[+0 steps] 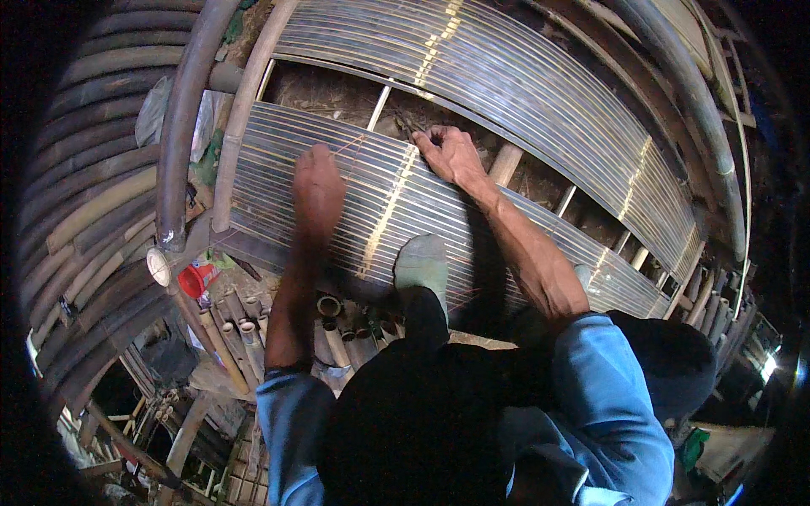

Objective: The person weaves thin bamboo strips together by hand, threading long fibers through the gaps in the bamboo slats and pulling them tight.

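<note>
Head view, left hand [317,190] pressed knuckles-up on slatted bamboo panel [380,211], grip not discernible, right hand [451,156] at two o'clock, fingers curled, pinching thin strip [407,126] at panel's upper edge.

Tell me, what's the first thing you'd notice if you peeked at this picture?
The shiny panel of thin bamboo slats fills the middle, gleaming where light hits it. Both hands press on its upper edge: the left hand flat on the slats, the right hand at the rim, fingers curled there. Below left lie cut bamboo tubes and a red cup.
</note>
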### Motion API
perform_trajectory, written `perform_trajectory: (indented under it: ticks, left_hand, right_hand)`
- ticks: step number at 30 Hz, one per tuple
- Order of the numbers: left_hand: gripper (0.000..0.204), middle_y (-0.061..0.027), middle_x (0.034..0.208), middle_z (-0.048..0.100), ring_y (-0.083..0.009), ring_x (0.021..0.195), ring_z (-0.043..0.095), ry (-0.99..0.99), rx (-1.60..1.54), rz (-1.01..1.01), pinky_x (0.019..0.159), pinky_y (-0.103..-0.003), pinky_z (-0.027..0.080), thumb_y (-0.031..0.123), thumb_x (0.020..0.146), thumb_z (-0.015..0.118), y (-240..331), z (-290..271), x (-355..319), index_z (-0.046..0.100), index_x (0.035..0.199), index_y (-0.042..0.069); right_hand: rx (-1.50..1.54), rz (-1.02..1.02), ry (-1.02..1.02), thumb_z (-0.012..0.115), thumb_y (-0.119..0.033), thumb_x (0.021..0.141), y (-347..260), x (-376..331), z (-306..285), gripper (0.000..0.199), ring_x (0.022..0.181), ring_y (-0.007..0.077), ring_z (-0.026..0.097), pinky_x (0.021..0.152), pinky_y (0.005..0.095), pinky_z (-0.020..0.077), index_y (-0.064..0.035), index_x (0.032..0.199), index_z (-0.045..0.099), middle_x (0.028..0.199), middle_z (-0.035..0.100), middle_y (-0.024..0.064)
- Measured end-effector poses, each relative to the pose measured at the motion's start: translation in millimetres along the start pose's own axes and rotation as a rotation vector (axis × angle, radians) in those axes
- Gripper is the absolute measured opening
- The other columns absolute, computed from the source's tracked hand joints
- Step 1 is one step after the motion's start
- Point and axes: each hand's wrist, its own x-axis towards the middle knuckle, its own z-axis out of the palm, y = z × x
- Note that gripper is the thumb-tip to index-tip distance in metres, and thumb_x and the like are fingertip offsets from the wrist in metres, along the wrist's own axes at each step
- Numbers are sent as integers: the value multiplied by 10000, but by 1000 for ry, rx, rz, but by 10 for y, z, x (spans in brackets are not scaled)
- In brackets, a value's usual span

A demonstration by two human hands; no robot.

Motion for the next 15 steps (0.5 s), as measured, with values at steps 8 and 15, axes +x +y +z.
perform_trajectory:
  ticks: [8,15]
  left_hand:
    - [217,-27,757,654,-125,669,576,-436,-656,-409,579,-277,443,210,971,658,-906,-1637,-43,749,933,16]
    - [317,-203,1199,655,-278,1160,643,635,-1734,-389,1017,-395,555,170,1054,578,-1899,-2638,169,570,1226,-96]
  right_hand:
    - [64,-108,85,638,-430,912,156,27,3,454,796,506,683,743,540,536,12,896,740,771,658,325]
    - [242,-143,51,651,-366,898,-108,256,210,366,964,405,725,875,482,548,-37,1017,757,955,722,289]
